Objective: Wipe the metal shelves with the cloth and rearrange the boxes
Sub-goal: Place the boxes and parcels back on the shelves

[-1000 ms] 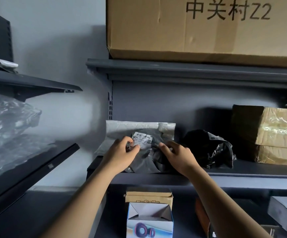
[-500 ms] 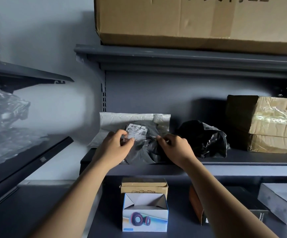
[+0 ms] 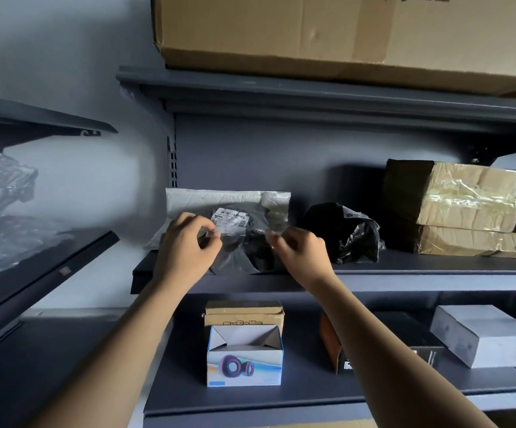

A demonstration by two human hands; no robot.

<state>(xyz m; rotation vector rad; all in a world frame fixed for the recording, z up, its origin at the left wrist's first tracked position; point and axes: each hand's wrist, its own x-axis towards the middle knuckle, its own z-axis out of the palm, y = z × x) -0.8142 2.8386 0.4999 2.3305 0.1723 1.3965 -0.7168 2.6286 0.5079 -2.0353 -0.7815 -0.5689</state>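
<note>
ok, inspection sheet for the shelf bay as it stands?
Surface: middle shelf, dark metal; wiping state cannot tell.
Job's things: grey parcel with label, white mailer behind it; cloth nothing seen.
Clutter: black bag, taped boxes, top carton; below, open blue-white box, grey box.
Grips: left hand and right hand each pinch the grey parcel.
Cables: nothing seen.
Surroundings: clear plastic wrap on left shelf, grey wall.

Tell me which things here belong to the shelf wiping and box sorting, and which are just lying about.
Job: middle shelf; grey parcel, pinched by left hand and right hand; taped box; top carton; headphone box; white box. No cloth in view.
Lying about: black bag; white mailer; plastic wrap at left.
</note>
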